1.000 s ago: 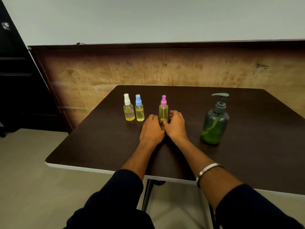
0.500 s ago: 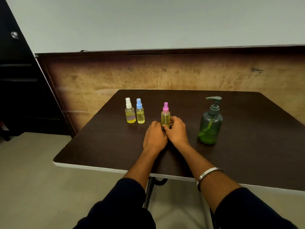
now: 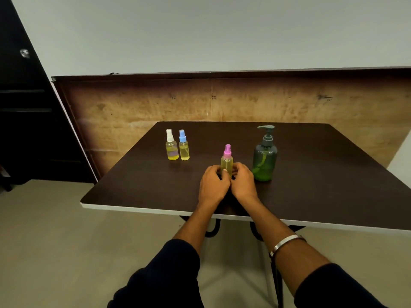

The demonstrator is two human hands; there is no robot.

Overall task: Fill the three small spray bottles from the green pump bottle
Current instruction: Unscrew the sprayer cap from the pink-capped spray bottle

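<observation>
Pink-capped spray bottle (image 3: 227, 160) upright mid-tabletop (image 3: 322, 174), nozzle up, left hand (image 3: 213, 185) and right hand (image 3: 242, 182) grip clamped round its base, green pump bottle (image 3: 264, 158) just right.

2 spray btls (image 3: 177, 145) far left on table (image 3: 138, 187); 3rd btl (image 3: 226, 160) left of pump btl (image 3: 265, 156).

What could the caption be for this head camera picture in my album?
Both hands, left hand and right hand, hold the pink-capped spray bottle beside the green pump bottle.
</observation>
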